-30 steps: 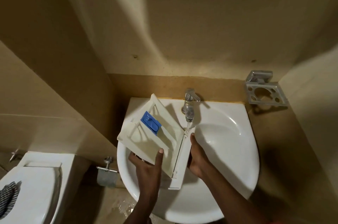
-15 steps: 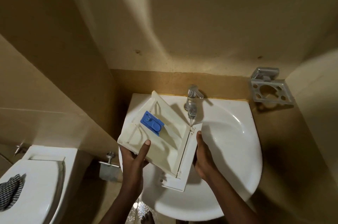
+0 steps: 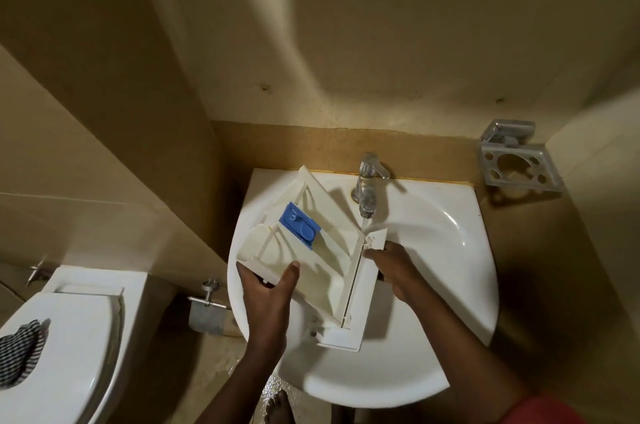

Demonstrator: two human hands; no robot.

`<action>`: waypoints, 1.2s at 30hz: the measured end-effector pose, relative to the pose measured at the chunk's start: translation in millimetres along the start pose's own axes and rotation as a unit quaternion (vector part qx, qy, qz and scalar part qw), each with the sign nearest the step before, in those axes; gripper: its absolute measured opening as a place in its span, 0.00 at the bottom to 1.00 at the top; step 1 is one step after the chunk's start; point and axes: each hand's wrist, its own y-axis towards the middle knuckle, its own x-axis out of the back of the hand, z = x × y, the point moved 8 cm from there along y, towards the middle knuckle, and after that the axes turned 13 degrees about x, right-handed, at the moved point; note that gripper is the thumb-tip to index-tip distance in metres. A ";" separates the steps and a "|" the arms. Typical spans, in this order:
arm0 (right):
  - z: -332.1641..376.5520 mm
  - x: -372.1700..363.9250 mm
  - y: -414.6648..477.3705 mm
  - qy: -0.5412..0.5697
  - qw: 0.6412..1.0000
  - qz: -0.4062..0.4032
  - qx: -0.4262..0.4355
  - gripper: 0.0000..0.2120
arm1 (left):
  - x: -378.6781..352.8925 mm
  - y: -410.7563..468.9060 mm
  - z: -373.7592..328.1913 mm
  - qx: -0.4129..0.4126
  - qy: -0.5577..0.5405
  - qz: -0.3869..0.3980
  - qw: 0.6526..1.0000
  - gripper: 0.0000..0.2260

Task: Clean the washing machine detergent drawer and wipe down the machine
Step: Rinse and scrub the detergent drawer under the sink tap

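A white detergent drawer (image 3: 332, 261) with a blue insert (image 3: 299, 224) is held tilted over the white sink (image 3: 443, 250). My left hand (image 3: 270, 292) grips its near left corner, thumb on top. My right hand (image 3: 394, 268) holds the drawer's front panel from the right side, fingers curled round its edge. Water runs from the chrome tap (image 3: 367, 186) onto the drawer's upper right corner.
A metal toothbrush holder (image 3: 517, 164) hangs on the wall at the right. A toilet (image 3: 69, 337) with a striped cloth (image 3: 20, 354) on its lid stands at the left. A paper holder (image 3: 207, 309) sits between toilet and sink. Wet floor and a bare foot (image 3: 278, 406) below.
The drawer has swung so its front panel sits lower and further right, its corner now under the water. My right hand moved up the panel's edge; my left hand shifted to the near corner.
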 end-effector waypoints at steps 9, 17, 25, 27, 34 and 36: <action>23.1 4.0 -22.1 -0.011 0.994 -0.073 0.081 0.01 | 15.8 14.9 3.1 0.036 -0.028 0.016 0.999 0.35; 25.6 -4.8 -36.4 0.062 0.992 -0.048 0.096 0.07 | 24.0 32.5 11.7 0.078 -0.072 0.034 0.994 0.31; 14.9 -6.7 -29.5 0.094 0.992 -0.038 0.072 0.07 | 17.3 17.1 -0.2 0.039 -0.047 0.040 0.997 0.37; 13.4 -9.4 -21.8 0.103 0.993 -0.017 0.055 0.06 | 16.0 11.4 -1.4 0.031 -0.027 0.029 0.999 0.36; 12.4 -9.3 5.3 0.160 0.984 0.047 -0.061 0.10 | -7.9 -14.7 -11.4 -0.020 0.041 -0.066 0.997 0.31; 14.0 -8.1 10.0 0.147 0.985 0.050 -0.079 0.13 | -19.3 -21.8 -16.7 -0.031 0.059 -0.085 0.994 0.32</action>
